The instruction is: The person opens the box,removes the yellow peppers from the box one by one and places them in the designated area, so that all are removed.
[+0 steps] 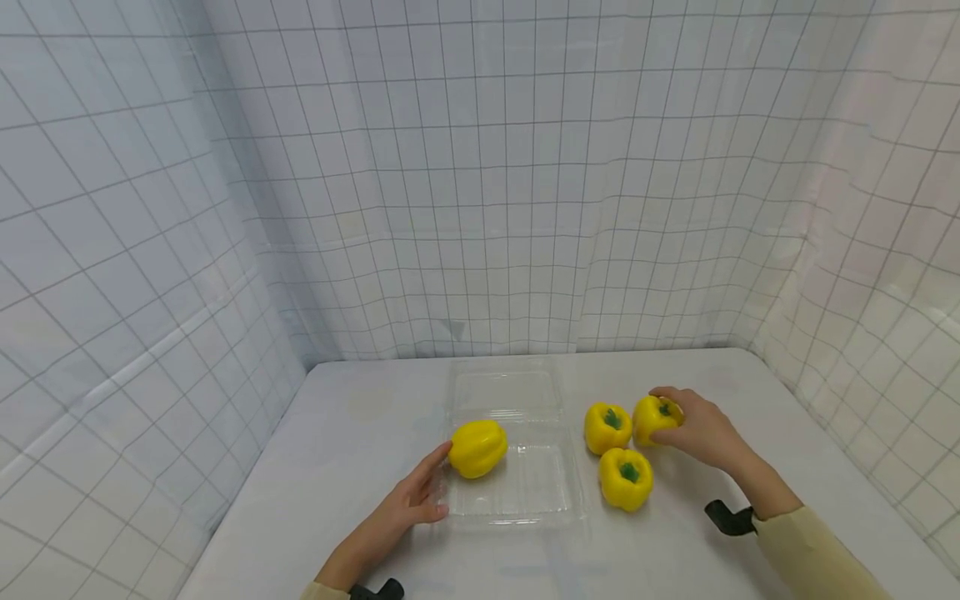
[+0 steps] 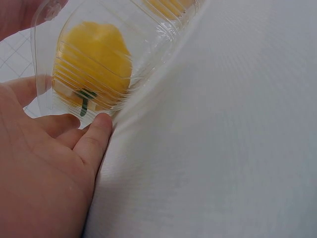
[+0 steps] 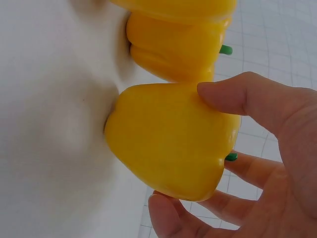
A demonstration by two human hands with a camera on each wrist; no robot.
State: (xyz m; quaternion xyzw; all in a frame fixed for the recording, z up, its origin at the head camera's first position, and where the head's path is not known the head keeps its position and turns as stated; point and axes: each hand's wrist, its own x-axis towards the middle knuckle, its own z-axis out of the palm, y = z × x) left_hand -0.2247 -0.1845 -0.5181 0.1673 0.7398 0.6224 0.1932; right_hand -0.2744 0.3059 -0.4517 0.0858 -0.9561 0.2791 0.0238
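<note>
A clear plastic container lies unfolded, its lid laid back behind the base. One yellow pepper rests on its side in the base's left part, its green stem facing left in the left wrist view. My left hand touches the container's left edge beside that pepper, fingers spread. To the right of the container, my right hand grips a yellow pepper with thumb and fingers around its sides. This pepper stands upright on the table, stem up.
Two more yellow peppers stand upright between the container and my right hand, close to the gripped one. The white table is bordered by white grid-patterned curtains at the back and both sides.
</note>
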